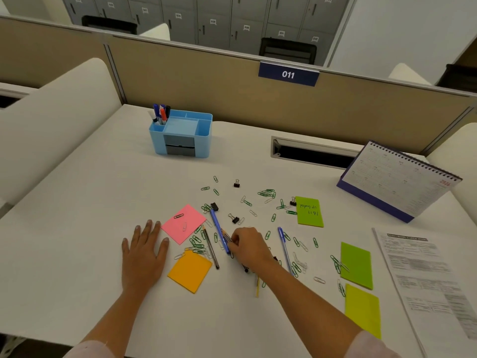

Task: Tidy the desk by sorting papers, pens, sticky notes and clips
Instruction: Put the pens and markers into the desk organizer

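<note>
Resting the left hand (pixel 143 251) flat and palm down, well to the left of the blue pen (pixel 218 228), with fingers straight, a little spread and pointing away from the body. Holding the left forearm (pixel 121 306) almost straight behind it, nearer the body than the pen. Holding the right forearm (pixel 304 288) slantwise, with the elbow far to the right of the pen. Curling the right hand (pixel 247 248), knuckles up, at the near end of the pen and pinching it there with the fingertips (pixel 230 241).
</note>
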A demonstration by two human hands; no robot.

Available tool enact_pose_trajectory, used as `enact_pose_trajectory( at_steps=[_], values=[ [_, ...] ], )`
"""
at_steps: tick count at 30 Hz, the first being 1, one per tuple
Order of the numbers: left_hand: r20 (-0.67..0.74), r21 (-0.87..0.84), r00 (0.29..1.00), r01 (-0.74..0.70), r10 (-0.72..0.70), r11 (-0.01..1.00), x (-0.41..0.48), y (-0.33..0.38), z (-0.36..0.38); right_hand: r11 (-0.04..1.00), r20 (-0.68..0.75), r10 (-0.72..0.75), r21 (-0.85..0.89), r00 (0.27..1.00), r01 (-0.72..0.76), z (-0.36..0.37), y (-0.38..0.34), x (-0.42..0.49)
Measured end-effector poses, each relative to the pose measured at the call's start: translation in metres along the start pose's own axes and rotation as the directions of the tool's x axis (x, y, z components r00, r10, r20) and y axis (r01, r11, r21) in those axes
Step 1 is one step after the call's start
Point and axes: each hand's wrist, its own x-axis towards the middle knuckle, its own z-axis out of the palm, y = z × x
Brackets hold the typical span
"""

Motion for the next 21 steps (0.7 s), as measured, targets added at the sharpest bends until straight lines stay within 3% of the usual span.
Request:
enact_pose_trajectory(
  at_steps=[8, 15, 21],
  values=[
    [0.009, -0.002, 1.0, 0.009, -0.009, 1.0, 0.001, -0.001, 0.001, 0.994, -0.007, 0.06, -0.092, 0.998, -0.061, 0.012, -0.009, 0.008],
    [0.005, -0.024, 1.0, 0.01, -0.01, 1.0, 0.002, -0.001, 0.001, 0.991, 0.031, 0.129, -0.044, 0.991, -0.127, 0.004, -0.016, 0.015],
    [-0.001, -0.034, 1.0, 0.013, -0.013, 0.999, 0.002, -0.002, 0.001, 0.998, 0.056, 0.06, -0.008, 0.997, -0.06, 0.01, -0.041, 0.023]
  ],
)
